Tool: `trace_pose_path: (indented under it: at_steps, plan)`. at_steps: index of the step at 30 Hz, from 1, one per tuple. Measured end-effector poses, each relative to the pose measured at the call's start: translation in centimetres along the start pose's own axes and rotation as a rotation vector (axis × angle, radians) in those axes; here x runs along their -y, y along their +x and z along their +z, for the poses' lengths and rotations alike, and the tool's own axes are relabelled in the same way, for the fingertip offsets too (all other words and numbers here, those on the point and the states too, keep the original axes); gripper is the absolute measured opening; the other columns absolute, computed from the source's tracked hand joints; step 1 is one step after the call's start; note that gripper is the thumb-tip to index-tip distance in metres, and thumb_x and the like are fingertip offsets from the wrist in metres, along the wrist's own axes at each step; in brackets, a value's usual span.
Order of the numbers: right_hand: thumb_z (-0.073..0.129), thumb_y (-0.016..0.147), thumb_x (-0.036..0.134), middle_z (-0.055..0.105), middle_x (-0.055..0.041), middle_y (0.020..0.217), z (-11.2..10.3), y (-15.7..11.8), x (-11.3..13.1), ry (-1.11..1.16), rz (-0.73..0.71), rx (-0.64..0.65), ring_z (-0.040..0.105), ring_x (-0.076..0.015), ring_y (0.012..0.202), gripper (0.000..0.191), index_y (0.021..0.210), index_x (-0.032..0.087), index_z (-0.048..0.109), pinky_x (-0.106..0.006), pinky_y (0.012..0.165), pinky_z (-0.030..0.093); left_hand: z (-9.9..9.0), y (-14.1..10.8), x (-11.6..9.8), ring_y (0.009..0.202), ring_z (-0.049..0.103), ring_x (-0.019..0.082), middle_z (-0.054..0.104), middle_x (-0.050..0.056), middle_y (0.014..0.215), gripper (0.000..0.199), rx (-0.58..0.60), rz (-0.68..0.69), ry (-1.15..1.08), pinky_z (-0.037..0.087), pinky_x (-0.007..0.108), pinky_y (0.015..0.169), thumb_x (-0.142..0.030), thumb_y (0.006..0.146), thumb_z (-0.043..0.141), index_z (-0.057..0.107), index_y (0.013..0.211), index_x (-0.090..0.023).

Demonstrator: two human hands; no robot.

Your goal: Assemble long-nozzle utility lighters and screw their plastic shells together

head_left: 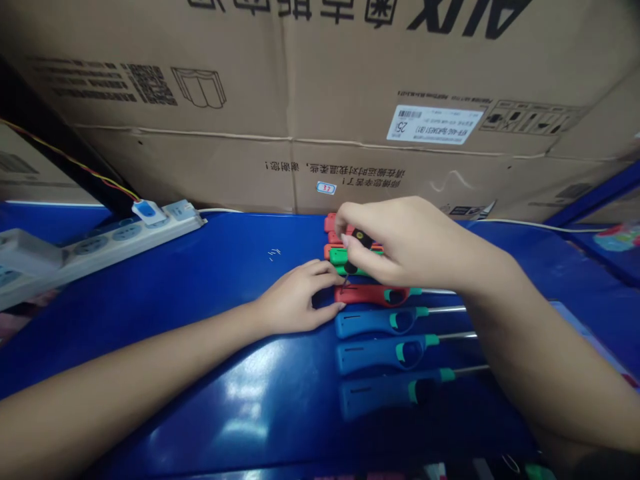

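Note:
My right hand is closed around a small screwdriver with a black handle. Its thin shaft slants down to the butt end of a red long-neck lighter lying flat on the blue tabletop. The thumb and fingers of my left hand pinch that same end from the left. Nearer to me lie three blue lighters in a row, with teal triggers and metal necks pointing right. Just beyond the red one are green lighters, partly covered by my right hand, and more red-orange ones.
Behind the row stands a big cardboard box as a wall. A white power strip with plugs and cables lies on the left of the blue table. Tiny slivers are scattered left of the lighters.

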State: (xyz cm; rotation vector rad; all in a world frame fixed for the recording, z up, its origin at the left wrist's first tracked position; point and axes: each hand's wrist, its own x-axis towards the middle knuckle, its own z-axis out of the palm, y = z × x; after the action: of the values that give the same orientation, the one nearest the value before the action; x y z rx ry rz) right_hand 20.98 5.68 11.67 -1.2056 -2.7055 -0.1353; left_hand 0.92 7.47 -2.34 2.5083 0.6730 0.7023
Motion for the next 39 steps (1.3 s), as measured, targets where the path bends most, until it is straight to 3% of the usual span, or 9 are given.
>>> trace_pose_path:
  at_steps: [2,5,9,14,19,23,30,33,39]
  plan:
    - [0.044,0.093,0.029,0.070,-0.0059,0.085,-0.23,-0.04,0.14,-0.004,0.031,0.042,0.054,-0.0170,0.064,0.024,0.105,0.017,0.061,-0.030,0.057,0.024,0.01,0.04,0.11,0.113,0.062,0.027,0.066,0.010,0.117,0.030,-0.001,0.004,-0.017,0.052,0.043,0.102,-0.030,0.090,0.065,0.068,0.119,-0.020]
    - [0.039,0.097,0.036,0.066,-0.0056,0.074,-0.48,-0.16,0.41,-0.090,0.106,0.061,0.050,-0.0163,0.057,0.029,0.098,0.017,0.061,-0.031,0.055,0.021,-0.05,0.16,0.25,0.110,0.062,0.025,0.067,0.009,0.115,0.030,-0.004,0.009,-0.036,0.052,0.042,0.101,-0.029,0.090,0.066,0.068,0.118,-0.019]
    - [0.041,0.096,0.032,0.069,-0.0063,0.087,-0.59,-0.23,0.63,-0.019,0.059,0.068,0.055,-0.0172,0.065,0.024,0.104,0.018,0.059,-0.030,0.056,0.025,-0.19,0.22,0.41,0.114,0.062,0.025,0.068,0.010,0.120,0.032,-0.002,0.037,-0.051,0.050,0.043,0.104,-0.030,0.090,0.066,0.067,0.120,-0.019]
    - [0.043,0.096,0.034,0.070,-0.0064,0.085,-0.69,-0.26,0.66,-0.021,0.045,0.078,0.057,-0.0178,0.065,0.025,0.102,0.017,0.060,-0.030,0.057,0.026,-0.32,0.12,0.53,0.120,0.060,0.026,0.067,0.009,0.128,0.037,0.030,0.073,-0.034,0.048,0.045,0.107,-0.025,0.091,0.064,0.061,0.128,-0.020]
    - [0.045,0.096,0.038,0.070,-0.0047,0.083,-0.55,-0.50,0.56,0.019,0.014,0.061,0.058,-0.0178,0.064,0.028,0.107,0.018,0.061,-0.030,0.057,0.029,-0.23,0.09,0.64,0.117,0.061,0.026,0.068,0.009,0.125,0.033,0.006,0.082,-0.015,0.049,0.044,0.104,-0.030,0.093,0.065,0.062,0.124,-0.021]
    - [0.053,0.090,0.032,0.070,-0.0063,0.099,-0.35,-0.59,0.47,0.080,-0.067,0.037,0.058,-0.0172,0.071,0.026,0.111,0.017,0.060,-0.029,0.058,0.031,-0.12,0.08,0.73,0.107,0.063,0.024,0.071,0.007,0.114,0.026,0.001,0.076,-0.034,0.052,0.041,0.096,-0.033,0.095,0.064,0.064,0.118,-0.021]
    - [0.050,0.092,0.030,0.071,-0.0048,0.090,-0.39,-0.39,0.38,0.049,-0.068,0.029,0.056,-0.0155,0.064,0.023,0.107,0.017,0.061,-0.029,0.057,0.028,-0.08,0.05,0.68,0.104,0.063,0.023,0.069,0.007,0.110,0.024,0.003,0.049,-0.034,0.052,0.038,0.092,-0.035,0.095,0.064,0.063,0.113,-0.019]
    - [0.048,0.094,0.038,0.070,-0.0049,0.080,-0.42,-0.45,0.39,0.000,-0.050,0.019,0.054,-0.0163,0.061,0.026,0.097,0.017,0.064,-0.030,0.056,0.025,-0.08,0.03,0.67,0.103,0.063,0.023,0.069,0.007,0.109,0.024,-0.006,0.049,-0.029,0.052,0.038,0.092,-0.034,0.094,0.065,0.063,0.113,-0.019]
    - [0.050,0.093,0.035,0.071,-0.0062,0.092,-0.43,-0.60,0.28,0.090,-0.047,0.040,0.056,-0.0175,0.069,0.024,0.105,0.018,0.062,-0.029,0.059,0.028,-0.03,-0.02,0.65,0.102,0.064,0.024,0.070,0.008,0.109,0.026,-0.014,0.023,-0.033,0.053,0.040,0.091,-0.038,0.093,0.065,0.064,0.113,-0.020]
